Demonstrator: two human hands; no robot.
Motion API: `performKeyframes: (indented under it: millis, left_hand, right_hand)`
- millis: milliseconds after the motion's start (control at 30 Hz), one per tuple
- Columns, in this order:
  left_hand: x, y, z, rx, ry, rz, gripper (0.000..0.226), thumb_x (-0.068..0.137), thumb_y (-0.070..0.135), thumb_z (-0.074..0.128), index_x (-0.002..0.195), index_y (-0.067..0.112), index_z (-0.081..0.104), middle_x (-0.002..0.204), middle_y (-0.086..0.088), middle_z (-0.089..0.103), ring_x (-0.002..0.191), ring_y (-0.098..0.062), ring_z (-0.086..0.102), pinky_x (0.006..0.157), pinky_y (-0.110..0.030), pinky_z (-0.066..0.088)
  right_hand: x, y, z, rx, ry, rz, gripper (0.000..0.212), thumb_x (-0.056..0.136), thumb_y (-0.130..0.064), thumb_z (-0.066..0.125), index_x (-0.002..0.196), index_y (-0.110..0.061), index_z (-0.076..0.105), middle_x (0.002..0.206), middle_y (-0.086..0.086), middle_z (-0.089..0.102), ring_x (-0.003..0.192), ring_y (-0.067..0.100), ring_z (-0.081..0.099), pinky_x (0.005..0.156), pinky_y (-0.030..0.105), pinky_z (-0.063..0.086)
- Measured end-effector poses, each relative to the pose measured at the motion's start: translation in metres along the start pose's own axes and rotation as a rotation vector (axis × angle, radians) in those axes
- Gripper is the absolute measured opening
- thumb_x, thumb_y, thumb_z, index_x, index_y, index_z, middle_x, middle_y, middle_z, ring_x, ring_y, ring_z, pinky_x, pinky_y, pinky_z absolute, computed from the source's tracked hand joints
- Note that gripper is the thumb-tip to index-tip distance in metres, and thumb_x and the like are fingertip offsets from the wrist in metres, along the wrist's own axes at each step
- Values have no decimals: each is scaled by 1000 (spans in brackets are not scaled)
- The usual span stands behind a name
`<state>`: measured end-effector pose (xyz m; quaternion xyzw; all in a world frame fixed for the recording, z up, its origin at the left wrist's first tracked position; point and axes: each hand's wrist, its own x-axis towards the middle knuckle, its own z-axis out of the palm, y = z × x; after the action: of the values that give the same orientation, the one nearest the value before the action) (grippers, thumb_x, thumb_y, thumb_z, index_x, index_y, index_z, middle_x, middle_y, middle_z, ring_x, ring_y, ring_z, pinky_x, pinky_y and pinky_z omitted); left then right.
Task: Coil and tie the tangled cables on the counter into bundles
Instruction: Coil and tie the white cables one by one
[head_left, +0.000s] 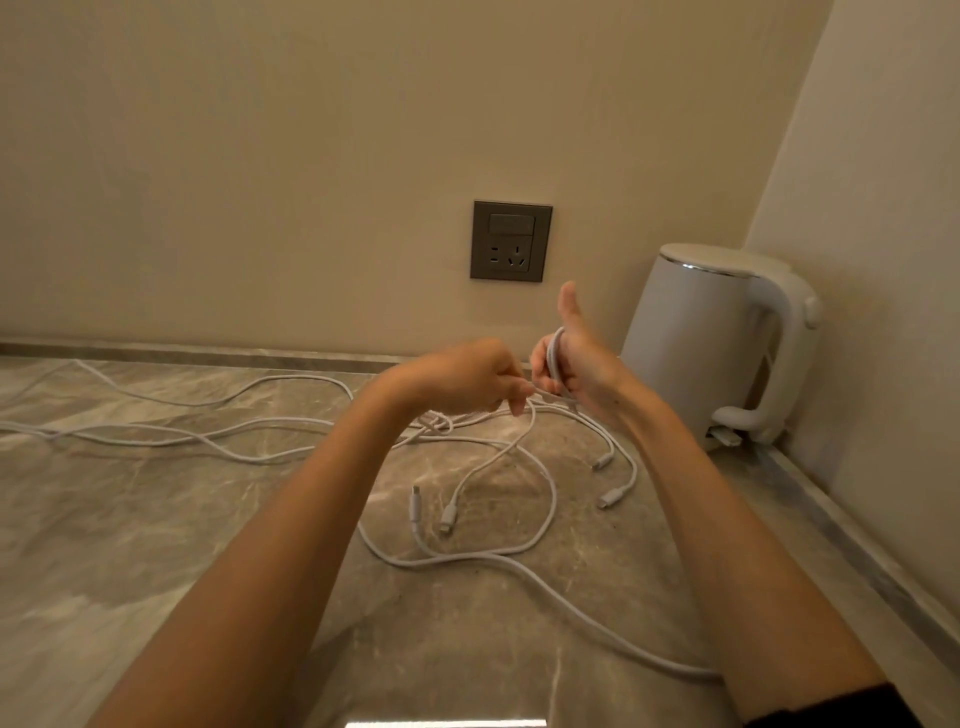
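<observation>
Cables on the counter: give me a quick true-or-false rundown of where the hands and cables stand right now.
1. A white cable is looped round the right hand. True.
2. The left hand lies flat on the counter. False: it is raised, pinching the cable.
3. Something is plugged into the wall socket. False: nothing is.
4. The kettle stands at the right, by the wall. True.
5. Every cable is already bundled. False: loose cables sprawl over the counter.
</observation>
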<state>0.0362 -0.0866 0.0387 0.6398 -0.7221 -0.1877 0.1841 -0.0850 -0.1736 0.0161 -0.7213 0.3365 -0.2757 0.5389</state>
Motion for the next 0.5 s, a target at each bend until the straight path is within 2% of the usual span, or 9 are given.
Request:
performKeyframes:
  millis: [67,133,200,233,300,333,400,500]
  left_hand:
    - [0,-4,-3,44,60,-5,27,95,25,49,77,11,64,55,3,45,44,-4,37,45,-13,31]
    - [0,-6,-6,109,132,-2,28,94,28,51,76,12,65,57,2,48,50,-9,39,54,-22,36]
    - [-1,-6,-7,150,198,40,28,94,28,51,76,11,65,60,1,52,54,-11,43,61,-28,39]
    - [-1,-6,-7,157,234,67,28,93,27,52,78,9,66,63,0,55,56,-13,45,62,-29,41]
    - [1,-6,-7,168,313,117,28,93,27,53,80,7,68,68,-2,60,58,-14,48,62,-29,42]
    - [2,-7,-7,175,350,134,27,93,26,54,80,7,68,66,0,58,57,-10,47,59,-28,40]
    - [3,-10,-7,173,420,150,26,92,26,54,80,8,67,60,8,51,54,-4,44,57,-26,37]
    - [5,-17,-5,96,491,162,28,92,27,53,78,6,66,60,5,51,55,-6,44,60,-28,37]
  right_hand:
    - [1,1,2,-69,-29,21,87,82,-73,0,53,-6,49,35,-2,42,34,6,38,38,15,31]
    - [1,2,3,-83,-48,37,89,84,-72,-1,45,-9,49,37,-1,42,33,6,36,38,16,30]
    - [2,4,2,-92,-68,43,91,81,-74,-1,37,-11,47,43,3,42,37,9,36,44,19,32]
    - [3,4,2,-87,-84,51,91,79,-76,-1,42,-7,46,47,5,41,40,10,36,47,21,32]
    - [2,4,1,-39,-140,77,89,76,-79,-2,60,-6,45,53,7,39,45,13,35,50,25,34]
    - [1,4,1,-14,-177,88,88,78,-79,-3,63,-7,44,51,6,40,45,13,35,49,25,35]
    - [-3,1,1,36,-257,110,85,79,-78,-5,55,-9,40,47,3,38,42,13,34,44,23,35]
    - [-8,-3,1,157,-385,150,81,75,-81,-4,47,-14,31,39,-1,29,34,10,23,35,18,26]
